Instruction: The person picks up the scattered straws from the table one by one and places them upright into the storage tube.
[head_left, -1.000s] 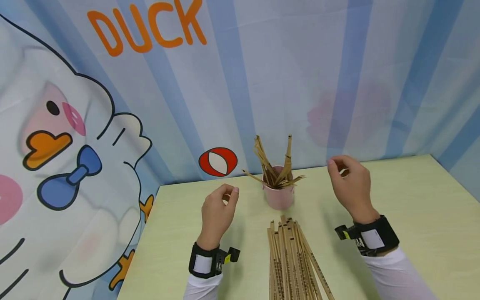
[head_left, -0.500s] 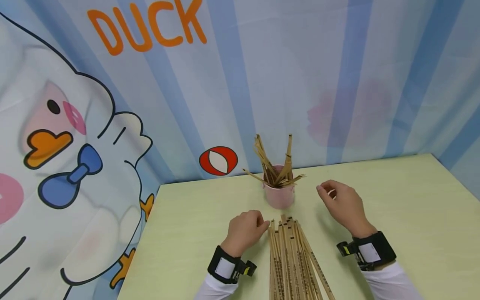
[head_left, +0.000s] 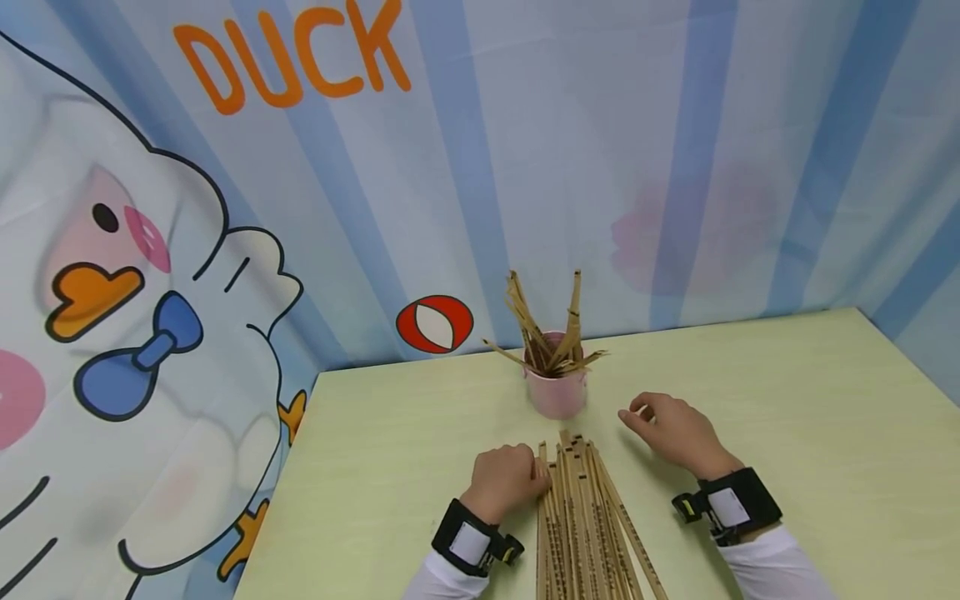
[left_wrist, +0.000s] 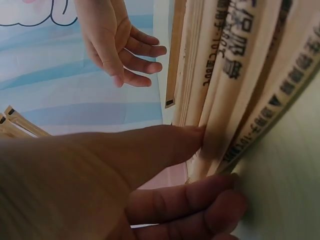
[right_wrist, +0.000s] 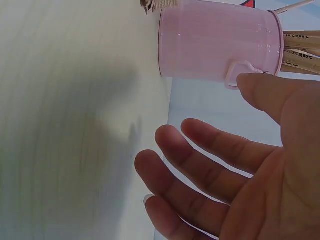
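Many long paper-wrapped straws (head_left: 588, 525) with printed wrappers lie in a bundle on the table. My left hand (head_left: 504, 482) is at the upper left side of this bundle. In the left wrist view, its thumb rests on a wrapped straw (left_wrist: 220, 100) at the edge, with curled fingers close on the other side, pinching it. To the right of the bundle my right hand (head_left: 678, 432) hovers over the table, fingers loosely bent and holding nothing. A pink pail (head_left: 557, 398) with a small side handle (right_wrist: 242, 70) stands beyond the bundle.
Several used-looking wrapper pieces or straws (head_left: 573, 325) stick up and out of the pail on different sides. A pale green-yellow table (head_left: 397, 425) meets a blue striped backdrop (head_left: 585, 150) with a printed duck just behind the pail.
My left hand has moved right and nearer me, from beside the pail to the bundle's edge, and has taken hold there. My right hand has come lower and nearer the bundle.
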